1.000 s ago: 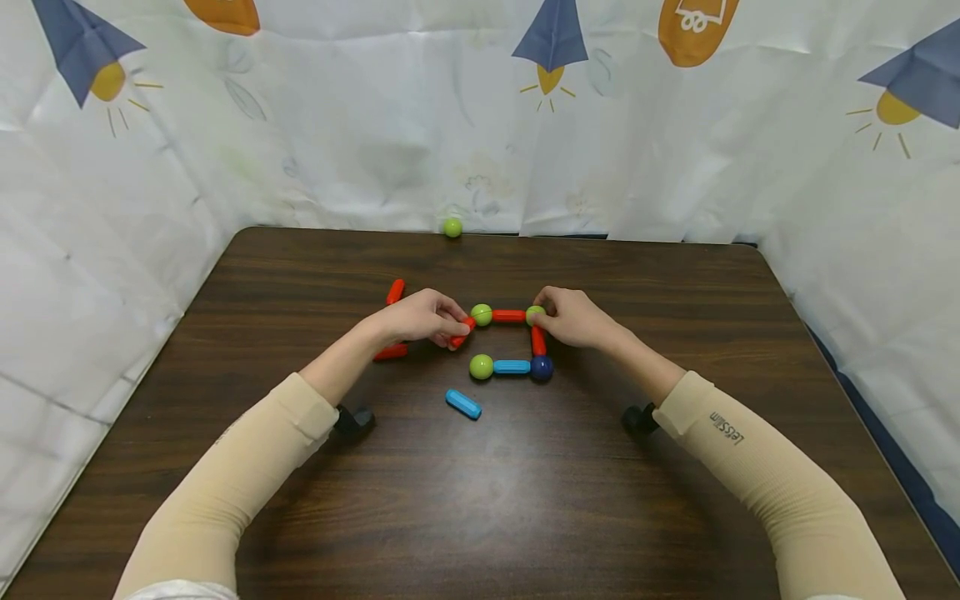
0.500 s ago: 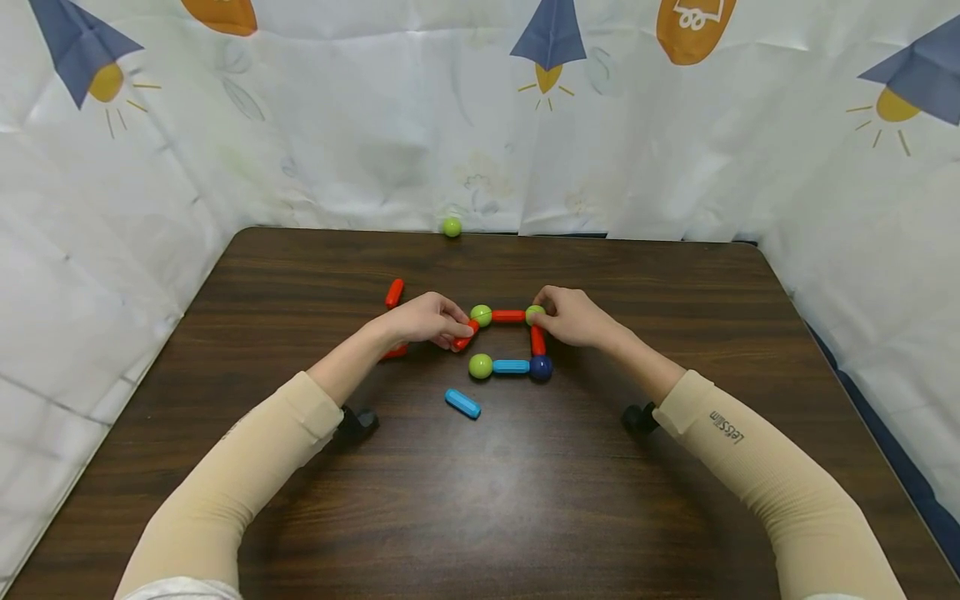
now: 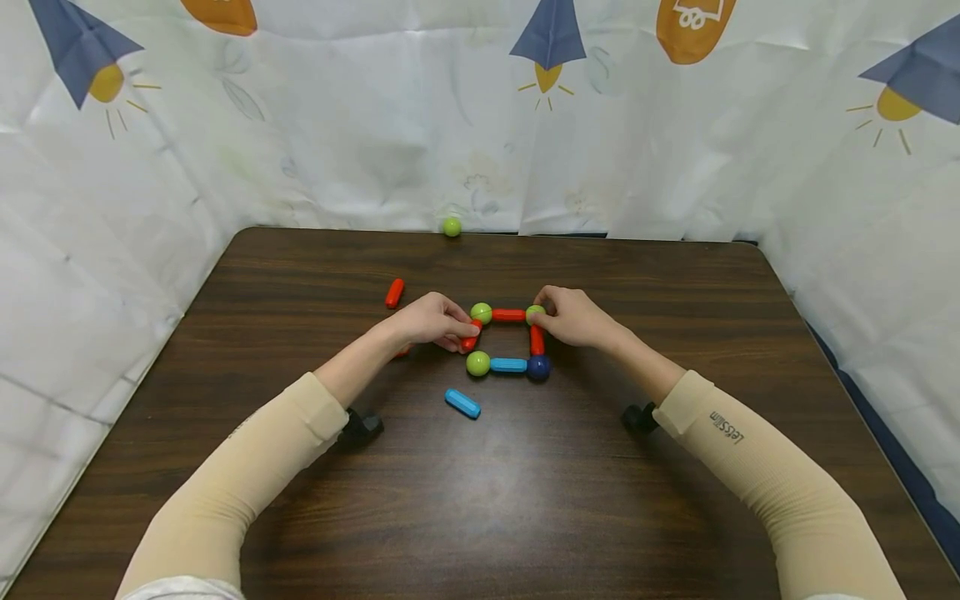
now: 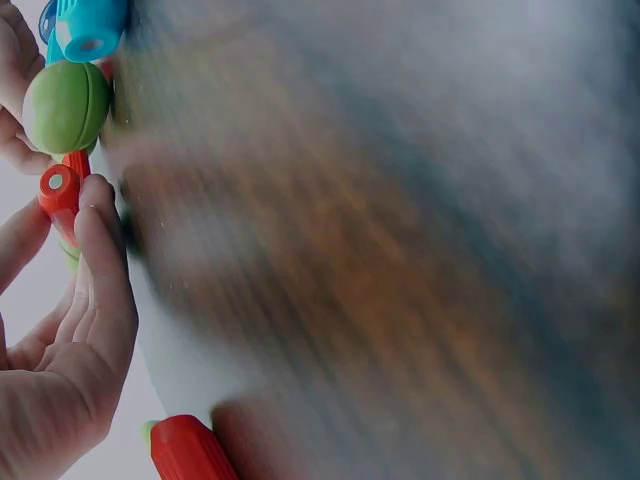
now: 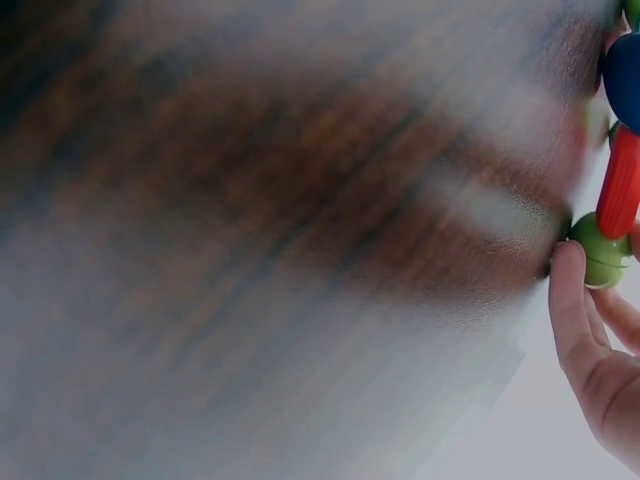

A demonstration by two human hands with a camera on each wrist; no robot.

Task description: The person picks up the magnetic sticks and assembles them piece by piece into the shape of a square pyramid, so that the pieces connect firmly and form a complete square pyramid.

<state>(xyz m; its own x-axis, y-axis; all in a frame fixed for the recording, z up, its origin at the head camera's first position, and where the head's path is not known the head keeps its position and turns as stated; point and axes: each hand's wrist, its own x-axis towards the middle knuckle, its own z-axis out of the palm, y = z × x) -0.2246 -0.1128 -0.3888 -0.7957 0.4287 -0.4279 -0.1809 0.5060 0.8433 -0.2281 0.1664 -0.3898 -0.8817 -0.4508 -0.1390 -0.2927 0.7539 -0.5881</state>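
Observation:
My left hand (image 3: 433, 320) pinches a red magnetic rod (image 4: 60, 190) between thumb and fingers. In the head view, that rod's far end meets the upper-left green ball (image 3: 482, 313); its near end lies close to the lower-left green ball (image 3: 477, 363), and contact there is hard to tell. With its fingertips, my right hand (image 3: 573, 317) grips the upper-right green ball (image 5: 600, 250). A red rod (image 3: 508, 315) joins the two far balls. Another red rod (image 3: 537, 340) runs from the gripped ball to a dark blue ball (image 3: 538, 367), and a light blue rod (image 3: 509, 365) links that to the lower-left ball.
A loose light blue rod (image 3: 462, 403) lies in front of the frame of rods. Behind the left hand lies a red rod (image 3: 394, 293); another is mostly hidden under the left wrist. One green ball (image 3: 452, 227) sits at the table's (image 3: 315, 250) far edge, by the curtain.
My left hand has moved slightly right, bringing its red rod to the upper-left ball and swinging the near end toward the lower-left ball. The near row shifted slightly left; the right hand stayed put.

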